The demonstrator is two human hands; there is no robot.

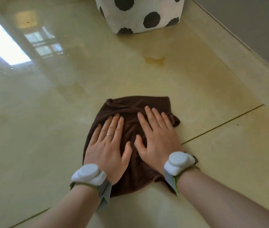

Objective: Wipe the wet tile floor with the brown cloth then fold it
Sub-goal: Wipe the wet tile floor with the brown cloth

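Note:
The brown cloth (pixel 133 106) lies rumpled on the glossy beige tile floor (pixel 48 112) in the middle of the view. My left hand (pixel 107 145) presses flat on its left half, fingers straight and spread. My right hand (pixel 158 137) presses flat on its right half, fingers straight too. Both wrists carry white sensor bands. A yellowish wet patch (pixel 155 60) sits on the tile beyond the cloth, with a faint damp sheen around it.
A white cube stool with black spots (pixel 140 14) stands at the far side. A grey wall with a pale skirting (pixel 245 63) runs along the right. Dark grout lines (pixel 221 124) cross the floor to the right and left.

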